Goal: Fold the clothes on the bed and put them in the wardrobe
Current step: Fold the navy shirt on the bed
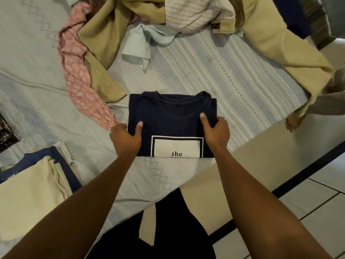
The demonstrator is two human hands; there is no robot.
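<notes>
I saw my left hand (125, 137) and my right hand (216, 134) each holding one side of the folded dark blue T-shirt (171, 120), thumbs on top, as it lay flat on the bed (224, 71) near its edge, with a heap of loose clothes (104, 34) behind it.

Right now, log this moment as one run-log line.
left hand: grips navy T-shirt left edge | right hand: grips its right edge | state: folded, flat on bed | unfolded clothes: beyond it

Home bedroom: bed (214, 75) with patterned sheet, heaped clothes (130, 34), tiled floor (308, 212).
</notes>
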